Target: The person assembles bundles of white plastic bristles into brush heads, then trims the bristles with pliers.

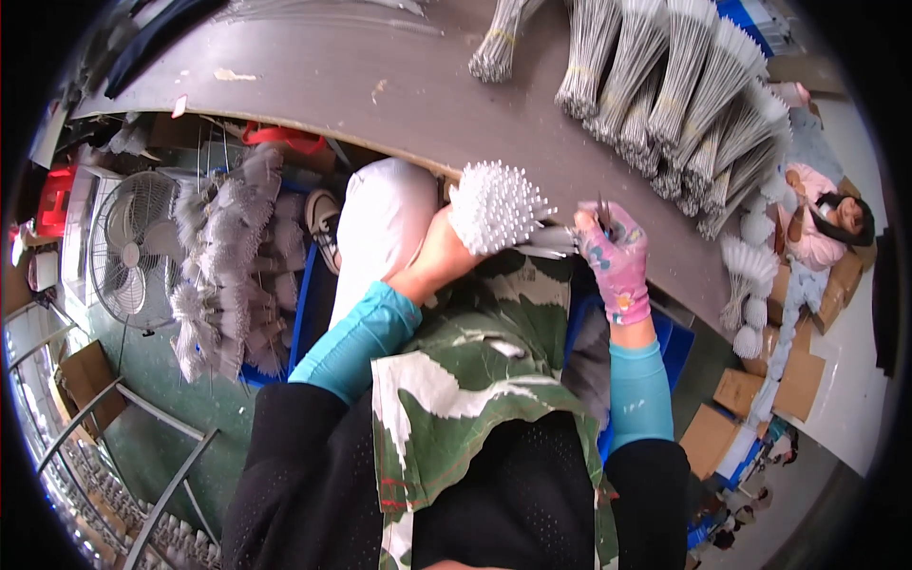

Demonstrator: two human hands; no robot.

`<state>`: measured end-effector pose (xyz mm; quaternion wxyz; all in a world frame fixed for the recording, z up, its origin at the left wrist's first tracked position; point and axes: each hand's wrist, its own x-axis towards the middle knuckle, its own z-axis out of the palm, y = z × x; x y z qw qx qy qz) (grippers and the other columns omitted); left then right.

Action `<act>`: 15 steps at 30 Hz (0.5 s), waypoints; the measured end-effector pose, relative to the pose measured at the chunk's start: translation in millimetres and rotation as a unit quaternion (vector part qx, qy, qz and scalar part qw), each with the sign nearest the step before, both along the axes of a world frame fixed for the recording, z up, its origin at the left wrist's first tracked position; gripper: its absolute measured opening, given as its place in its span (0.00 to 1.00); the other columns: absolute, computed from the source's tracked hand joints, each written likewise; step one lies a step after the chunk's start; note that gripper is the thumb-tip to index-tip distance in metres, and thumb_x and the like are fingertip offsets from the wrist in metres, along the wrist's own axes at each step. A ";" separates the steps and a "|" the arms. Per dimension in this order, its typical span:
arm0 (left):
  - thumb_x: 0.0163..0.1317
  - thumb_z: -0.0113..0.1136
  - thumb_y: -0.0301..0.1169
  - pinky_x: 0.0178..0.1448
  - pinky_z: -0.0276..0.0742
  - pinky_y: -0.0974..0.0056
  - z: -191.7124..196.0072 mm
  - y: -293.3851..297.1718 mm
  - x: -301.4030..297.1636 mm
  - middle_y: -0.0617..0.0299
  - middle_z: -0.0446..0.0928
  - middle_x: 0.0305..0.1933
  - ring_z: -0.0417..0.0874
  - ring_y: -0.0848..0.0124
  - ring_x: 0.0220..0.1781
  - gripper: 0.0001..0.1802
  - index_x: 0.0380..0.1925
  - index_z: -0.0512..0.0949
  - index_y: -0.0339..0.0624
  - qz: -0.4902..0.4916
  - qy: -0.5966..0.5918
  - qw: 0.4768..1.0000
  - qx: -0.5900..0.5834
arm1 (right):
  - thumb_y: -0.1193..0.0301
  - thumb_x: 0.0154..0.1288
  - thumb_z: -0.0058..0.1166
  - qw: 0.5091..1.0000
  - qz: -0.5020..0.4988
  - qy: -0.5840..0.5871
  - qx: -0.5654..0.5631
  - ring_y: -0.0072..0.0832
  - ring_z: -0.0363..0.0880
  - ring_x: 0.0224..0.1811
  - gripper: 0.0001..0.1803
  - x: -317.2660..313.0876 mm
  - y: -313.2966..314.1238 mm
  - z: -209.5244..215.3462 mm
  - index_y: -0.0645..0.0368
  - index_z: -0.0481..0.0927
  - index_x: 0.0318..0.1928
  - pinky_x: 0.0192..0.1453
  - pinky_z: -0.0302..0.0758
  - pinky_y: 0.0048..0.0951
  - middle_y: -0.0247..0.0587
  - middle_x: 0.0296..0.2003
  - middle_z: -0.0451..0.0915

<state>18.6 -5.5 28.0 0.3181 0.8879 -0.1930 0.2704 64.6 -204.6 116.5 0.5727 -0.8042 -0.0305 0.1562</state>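
Observation:
A bundle of thin stems with white beaded tips is held over my lap, just off the table's near edge. My left hand is closed around it from the left, its fingers mostly hidden behind the dense round head. The grey stem ends point right, toward my other hand. My right hand, in a pink flowered glove, is closed on a small dark pointed tool. Its tip sticks up past the fingers, and the exact kind is unclear. A small gap separates the glove from the stem ends.
Several tied wire-stem bundles lie at the far right of the brown table. Left of me stand a floor fan and a blue crate beside piled white bundles. A person in pink sits at right, near cardboard boxes.

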 end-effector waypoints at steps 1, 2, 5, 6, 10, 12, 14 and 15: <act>0.56 0.61 0.28 0.58 0.70 0.62 -12.7 1.6 -15.0 0.59 0.77 0.51 0.78 0.62 0.52 0.19 0.49 0.75 0.39 -0.071 0.274 0.916 -0.284 | 0.73 0.62 0.56 1.000 -0.004 0.006 -0.001 0.12 0.70 0.28 0.07 -9.0 5.6 10.2 0.63 0.78 0.39 0.30 0.69 0.16 0.29 0.31 0.78; 0.56 0.61 0.28 0.58 0.71 0.63 -17.1 1.8 -16.7 0.59 0.77 0.51 0.78 0.63 0.52 0.20 0.49 0.75 0.39 -0.065 0.270 0.922 -0.268 | 0.72 0.63 0.55 0.999 0.014 0.019 0.038 0.12 0.69 0.27 0.08 -12.1 15.9 18.0 0.63 0.78 0.40 0.29 0.68 0.16 0.29 0.31 0.78; 0.55 0.62 0.28 0.58 0.71 0.64 -24.0 -3.8 -14.9 0.59 0.77 0.51 0.78 0.65 0.52 0.20 0.49 0.75 0.40 -0.057 0.259 0.921 -0.284 | 0.73 0.64 0.53 0.997 0.028 0.006 0.078 0.12 0.68 0.25 0.09 -10.5 18.0 16.0 0.63 0.78 0.43 0.28 0.66 0.16 0.29 0.31 0.78; 0.55 0.62 0.28 0.57 0.71 0.64 -25.1 -4.5 -13.1 0.59 0.77 0.51 0.78 0.66 0.52 0.19 0.49 0.75 0.41 -0.054 0.252 0.913 -0.315 | 0.72 0.64 0.53 0.997 0.014 -0.008 0.075 0.12 0.68 0.26 0.09 -9.4 13.8 11.5 0.63 0.78 0.44 0.28 0.66 0.16 0.29 0.31 0.78; 0.55 0.63 0.27 0.57 0.71 0.64 -20.9 -3.5 -13.0 0.59 0.77 0.50 0.78 0.66 0.51 0.20 0.49 0.75 0.41 -0.059 0.201 0.947 -0.243 | 0.71 0.65 0.52 0.997 -0.012 -0.008 0.081 0.15 0.70 0.28 0.13 -14.8 7.0 4.8 0.64 0.76 0.48 0.31 0.67 0.16 0.35 0.36 0.78; 0.53 0.64 0.28 0.57 0.71 0.63 -16.7 -6.5 -15.9 0.59 0.77 0.50 0.78 0.66 0.52 0.21 0.49 0.75 0.41 -0.069 0.276 0.888 -0.360 | 0.73 0.64 0.51 0.991 -0.041 0.027 0.122 0.18 0.72 0.30 0.17 -20.5 2.3 0.6 0.64 0.74 0.53 0.28 0.66 0.15 0.42 0.42 0.78; 0.53 0.64 0.28 0.57 0.71 0.63 -19.6 -2.9 -16.6 0.59 0.78 0.50 0.78 0.66 0.52 0.21 0.49 0.75 0.40 -0.075 0.275 0.905 -0.317 | 0.75 0.63 0.51 0.988 -0.033 0.049 0.144 0.18 0.72 0.30 0.18 -27.0 -2.2 -3.0 0.64 0.73 0.54 0.26 0.65 0.15 0.42 0.43 0.78; 0.53 0.65 0.28 0.57 0.71 0.63 -19.8 -2.0 -17.0 0.58 0.78 0.50 0.78 0.66 0.52 0.21 0.49 0.76 0.40 -0.077 0.271 0.920 -0.272 | 0.76 0.61 0.51 0.983 -0.022 0.072 0.168 0.18 0.72 0.30 0.19 -30.1 -3.4 -3.5 0.64 0.73 0.54 0.24 0.63 0.14 0.42 0.44 0.77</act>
